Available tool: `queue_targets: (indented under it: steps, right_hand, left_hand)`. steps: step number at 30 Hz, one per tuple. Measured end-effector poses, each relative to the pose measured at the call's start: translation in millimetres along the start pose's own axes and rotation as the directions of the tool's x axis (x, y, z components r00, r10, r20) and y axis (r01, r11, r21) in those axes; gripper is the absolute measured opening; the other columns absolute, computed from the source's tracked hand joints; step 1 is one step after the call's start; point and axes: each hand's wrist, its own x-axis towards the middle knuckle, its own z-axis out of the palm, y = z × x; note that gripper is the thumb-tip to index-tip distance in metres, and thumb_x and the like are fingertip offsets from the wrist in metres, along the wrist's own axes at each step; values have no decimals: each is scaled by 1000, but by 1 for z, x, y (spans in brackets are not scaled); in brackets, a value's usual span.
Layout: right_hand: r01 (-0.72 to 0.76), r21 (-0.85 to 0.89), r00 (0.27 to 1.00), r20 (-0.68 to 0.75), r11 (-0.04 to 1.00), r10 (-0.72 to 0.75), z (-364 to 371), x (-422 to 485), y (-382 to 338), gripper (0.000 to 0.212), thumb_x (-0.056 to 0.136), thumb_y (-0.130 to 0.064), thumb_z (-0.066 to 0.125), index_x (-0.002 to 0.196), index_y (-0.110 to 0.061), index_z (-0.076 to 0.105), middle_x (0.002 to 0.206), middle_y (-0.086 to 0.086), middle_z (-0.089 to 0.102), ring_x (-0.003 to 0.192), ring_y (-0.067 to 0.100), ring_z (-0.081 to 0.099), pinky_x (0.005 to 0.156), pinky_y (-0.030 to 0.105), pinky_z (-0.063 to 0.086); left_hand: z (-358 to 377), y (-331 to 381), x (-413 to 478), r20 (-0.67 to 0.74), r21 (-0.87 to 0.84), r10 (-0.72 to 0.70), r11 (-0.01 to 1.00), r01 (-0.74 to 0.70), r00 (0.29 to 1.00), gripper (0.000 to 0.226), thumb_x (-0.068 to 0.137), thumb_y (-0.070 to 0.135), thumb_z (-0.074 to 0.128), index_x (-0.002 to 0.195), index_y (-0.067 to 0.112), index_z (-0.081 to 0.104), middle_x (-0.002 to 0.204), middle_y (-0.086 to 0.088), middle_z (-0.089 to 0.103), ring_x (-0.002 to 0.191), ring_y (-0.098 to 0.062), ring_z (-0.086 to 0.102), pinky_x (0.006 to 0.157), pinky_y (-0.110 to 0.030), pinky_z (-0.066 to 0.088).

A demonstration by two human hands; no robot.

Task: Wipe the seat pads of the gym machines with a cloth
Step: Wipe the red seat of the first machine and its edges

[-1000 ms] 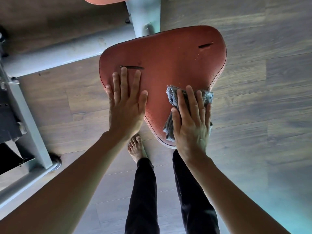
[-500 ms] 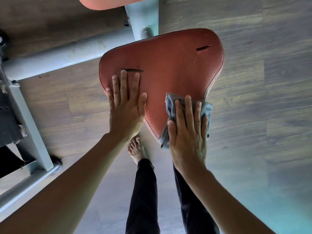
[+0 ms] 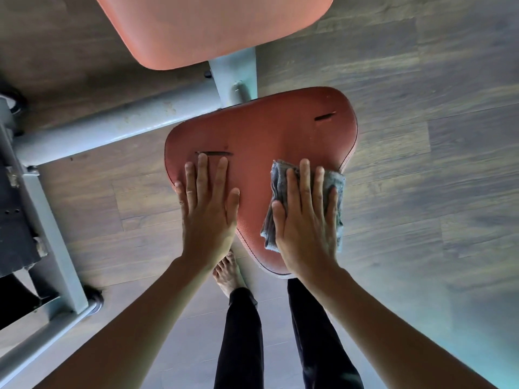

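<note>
I saw left hand flat on triangular red-brown padded seat | right hand flat, pressing crumpled grey cloth.

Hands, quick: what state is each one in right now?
Left hand: open, flat on the red seat pad, holding nothing.
Right hand: open, straight fingers pressing the grey cloth onto the seat pad.

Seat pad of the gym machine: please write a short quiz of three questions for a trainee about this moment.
1. True or false: the right hand presses the cloth flat on the seat pad.
2. Which hand lies bare on the pad? A) left hand B) right hand
3. How many dark slits show in the pad's cover?
Key: 1 true; 2 A; 3 two.
</note>
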Motion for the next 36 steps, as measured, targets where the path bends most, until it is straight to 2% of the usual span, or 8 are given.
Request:
queue_targets:
  steps: [5,10,15,18,23,28,33,36]
  right_hand:
    - [-9,36,1000,-23,999,10,0,50,0,57,105,-39,25,157,-16,21,165,4,16,152,28,14,121,54,16]
    - [33,51,999,16,998,-34,-4,21,13,56,105,-40,20,157,-21,21,166,-1,12,153,25,13,121,51,18]
    - [-190,205,978,-44,960,203,2,65,22,57,105,-39,17,158,-20,16,167,2,3,153,26,0,123,51,11]
    - [-299,282,945,-43,911,323,1,66,11,56,105,-37,21,158,-19,17,167,4,2,153,27,-2,123,49,9]
    - [-45,198,998,-25,979,51,-3,56,43,54,105,-37,17,156,-21,17,166,7,5,152,31,2,122,51,16]
    - [-241,294,962,-56,925,268,-4,96,33,56,104,-36,19,157,-18,18,166,6,5,153,30,0,123,50,9]
    - [-57,130,998,10,990,56,-6,68,54,57,105,-37,21,157,-14,15,166,12,4,152,35,4,122,51,20]
    - [-111,161,993,-29,981,117,-8,108,55,59,103,-38,20,157,-14,19,165,14,10,152,36,7,122,52,17]
  left_hand:
    - [-8,14,10,-105,-114,-35,993,23,994,53,100,40,36,148,18,38,161,-9,22,150,-28,12,121,-55,10]
    - [-7,38,46,-121,-60,53,996,-61,991,52,102,37,37,150,18,36,162,-5,23,151,-25,12,123,-44,-2]
    - [12,45,63,-112,78,110,992,-102,988,53,104,40,33,152,21,33,162,-5,25,151,-26,17,123,-47,8]
    - [17,44,62,-132,107,110,990,-96,985,52,103,41,33,152,22,34,162,-4,26,151,-25,19,123,-44,8]
    - [16,45,62,-143,111,104,990,-89,984,52,103,40,36,152,23,34,162,-4,27,151,-25,20,124,-45,10]
    - [16,46,63,-155,111,101,990,-85,983,52,102,41,35,152,22,35,161,-4,28,150,-26,22,123,-44,10]
    - [15,45,62,-143,106,94,991,-79,985,53,103,42,33,152,23,34,162,-3,26,151,-24,19,124,-43,8]
    - [15,46,62,-139,100,91,992,-77,986,53,103,42,33,152,23,34,162,-3,26,151,-24,19,124,-43,8]
